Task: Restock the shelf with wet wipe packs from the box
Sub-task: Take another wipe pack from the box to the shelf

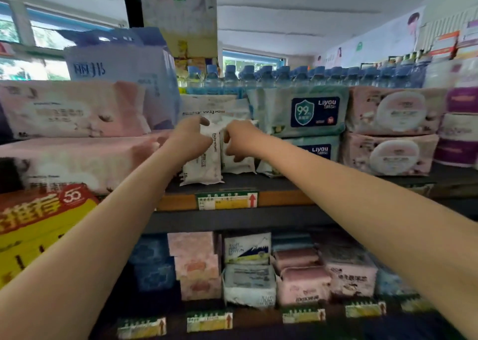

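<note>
Left of the price tag (227, 199) on the shelf (284, 197) edge lie pink packs (72, 107). Just above the tag, the left hand (190, 140) grips an upright white wipe pack (203, 158); the right hand (239, 139) pinches a second pack (238, 158) touching it — placing is underway, I judge. Right of the tag sit Liyou packs (302, 109). Next: release and square both. The box is not in view.

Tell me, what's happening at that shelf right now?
Left hand grips an upright white wipes pack on the shelf. Right hand grips the pack beside it. Green Liyou packs crowd the right; nothing blocking.
</note>
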Demonstrator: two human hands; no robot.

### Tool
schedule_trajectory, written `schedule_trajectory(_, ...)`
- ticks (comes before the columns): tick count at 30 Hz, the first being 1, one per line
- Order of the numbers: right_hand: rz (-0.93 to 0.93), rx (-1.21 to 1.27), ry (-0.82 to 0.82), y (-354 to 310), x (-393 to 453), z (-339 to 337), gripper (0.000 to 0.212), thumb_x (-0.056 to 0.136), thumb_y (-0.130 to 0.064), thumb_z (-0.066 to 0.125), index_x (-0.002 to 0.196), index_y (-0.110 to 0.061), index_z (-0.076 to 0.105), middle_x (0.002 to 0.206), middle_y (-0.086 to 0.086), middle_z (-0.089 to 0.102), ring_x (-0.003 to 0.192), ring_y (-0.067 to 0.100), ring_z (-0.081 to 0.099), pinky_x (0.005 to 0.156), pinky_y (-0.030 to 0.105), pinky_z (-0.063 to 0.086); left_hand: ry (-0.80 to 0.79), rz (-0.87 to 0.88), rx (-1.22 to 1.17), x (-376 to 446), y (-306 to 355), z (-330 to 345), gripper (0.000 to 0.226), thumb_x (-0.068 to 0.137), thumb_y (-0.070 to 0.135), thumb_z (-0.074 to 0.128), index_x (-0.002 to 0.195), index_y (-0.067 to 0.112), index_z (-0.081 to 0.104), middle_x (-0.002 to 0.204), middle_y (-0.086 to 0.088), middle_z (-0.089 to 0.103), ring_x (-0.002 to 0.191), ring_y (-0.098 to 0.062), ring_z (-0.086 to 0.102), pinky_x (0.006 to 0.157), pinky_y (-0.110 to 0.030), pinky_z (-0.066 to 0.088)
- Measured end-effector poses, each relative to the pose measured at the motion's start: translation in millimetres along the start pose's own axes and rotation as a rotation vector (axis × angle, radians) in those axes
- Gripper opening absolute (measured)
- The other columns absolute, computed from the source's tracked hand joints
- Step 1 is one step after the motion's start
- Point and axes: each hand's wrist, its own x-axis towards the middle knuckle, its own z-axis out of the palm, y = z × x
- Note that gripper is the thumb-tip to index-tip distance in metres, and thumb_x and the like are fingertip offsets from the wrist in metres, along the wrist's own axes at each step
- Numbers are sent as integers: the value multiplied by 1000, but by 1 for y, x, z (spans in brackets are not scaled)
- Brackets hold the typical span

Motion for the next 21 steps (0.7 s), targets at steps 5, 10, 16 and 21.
schedule_trajectory(5,18,-102,219,50,-84,-32,23,90,-10,50,109,-8,62,109,11,64,99,28,60,84,38,51,14,255,-183,-38,40,25,31,89,10,51,120,8,54,123,-8,57,113,-22,54,87,-27,40)
schedule_trajectory(10,228,-144,207,120,-232,-51,21,90,-18,57,107,-11,68,110,5,66,95,12,58,76,17,39,-253,506,-166,-98,106,102,29,89,15,50,117,15,56,120,-6,59,114,-25,53,93,-31,41)
schedule_trajectory(16,659,-173,221,175,-420,-76,18,91,-22,56,103,-16,67,100,3,67,85,10,56,73,21,39,-442,930,-311,-224,210,188,26,87,11,48,110,11,60,114,-12,60,108,-27,54,93,-35,43)
schedule_trajectory(21,1142,-112,-209,186,-612,-57,34,92,-23,54,125,-13,54,113,4,62,103,21,58,82,25,41,-937,1264,-297,-382,267,256,29,86,13,53,114,9,59,115,-16,56,110,-29,54,92,-32,43)
